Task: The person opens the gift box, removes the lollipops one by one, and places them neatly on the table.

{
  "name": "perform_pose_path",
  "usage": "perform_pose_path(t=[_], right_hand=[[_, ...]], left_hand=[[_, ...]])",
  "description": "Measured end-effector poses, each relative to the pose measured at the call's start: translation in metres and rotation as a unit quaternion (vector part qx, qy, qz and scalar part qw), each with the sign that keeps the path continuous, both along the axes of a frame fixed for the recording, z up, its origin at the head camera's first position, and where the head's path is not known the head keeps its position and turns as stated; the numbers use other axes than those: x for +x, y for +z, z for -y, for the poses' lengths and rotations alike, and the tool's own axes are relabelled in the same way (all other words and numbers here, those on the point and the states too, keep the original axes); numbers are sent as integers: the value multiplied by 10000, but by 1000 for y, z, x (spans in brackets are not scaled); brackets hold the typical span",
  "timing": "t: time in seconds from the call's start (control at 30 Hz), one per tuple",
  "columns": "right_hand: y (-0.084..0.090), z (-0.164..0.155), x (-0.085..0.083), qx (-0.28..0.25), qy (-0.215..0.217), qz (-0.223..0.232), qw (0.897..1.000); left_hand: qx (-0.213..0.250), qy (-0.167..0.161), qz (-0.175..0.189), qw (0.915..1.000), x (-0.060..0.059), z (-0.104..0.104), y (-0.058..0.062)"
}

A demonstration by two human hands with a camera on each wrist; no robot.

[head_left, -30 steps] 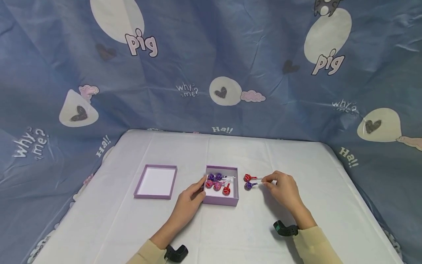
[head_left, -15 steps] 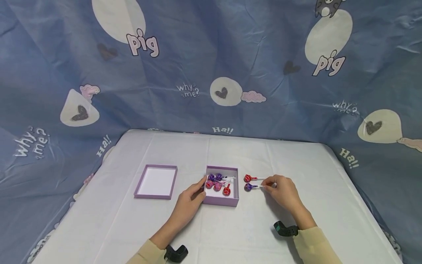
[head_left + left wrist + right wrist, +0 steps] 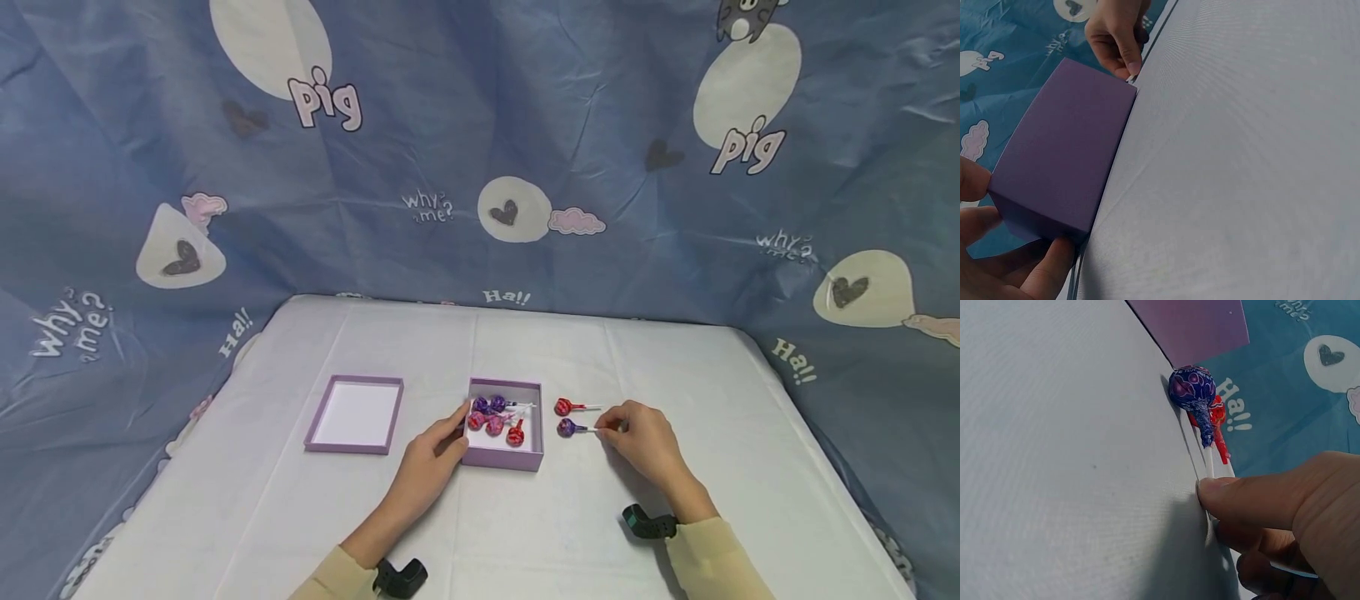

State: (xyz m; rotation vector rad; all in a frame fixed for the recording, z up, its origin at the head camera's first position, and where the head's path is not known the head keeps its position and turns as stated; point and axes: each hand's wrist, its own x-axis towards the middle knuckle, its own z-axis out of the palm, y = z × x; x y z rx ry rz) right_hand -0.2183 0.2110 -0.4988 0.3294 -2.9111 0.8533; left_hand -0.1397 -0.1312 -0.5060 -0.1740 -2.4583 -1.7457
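Observation:
A purple box (image 3: 501, 459) with a white inside stands mid-table and holds several lollipops (image 3: 495, 425) in purple, pink and red wrappers. My left hand (image 3: 429, 458) holds the box at its left side; in the left wrist view, fingers (image 3: 1054, 265) bend against its near end. Right of the box, my right hand (image 3: 643, 435) pinches the white stick of a purple-wrapped lollipop (image 3: 566, 427) between thumb and forefinger. That lollipop lies low over the cloth, its head toward the box. Just behind it lies a red-wrapped lollipop (image 3: 563, 407), roughly parallel.
A shallow purple box lid (image 3: 355, 451) lies inside-up to the left of the box. White cloth (image 3: 525, 533) covers the table. Behind it hangs a blue printed curtain (image 3: 420, 267). Each wrist wears a black band (image 3: 648, 522).
My right hand has moved slightly toward me with the purple lollipop, widening the gap to the red one. The left hand and box have stayed put.

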Motion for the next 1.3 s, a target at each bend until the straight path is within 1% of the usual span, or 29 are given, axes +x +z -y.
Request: perform_pose_path(t=[0.47,0.8,1.0,1.3], right_hand=[[-6,-2,-1,-194,-64,17,9998],[-11,-3,-4,-256,-75,-108,9996],[-12,-2,-6,-270,-63,-177,9995],[-12,0,-5,-302,-101,-76,9995]], left_hand=[[19,-4,18,10000,1,0,-1],[57,-17,0,10000,0,1,-2],[20,16,9,10000,0,0,-1],[29,-27,-15,10000,0,1,-1]])
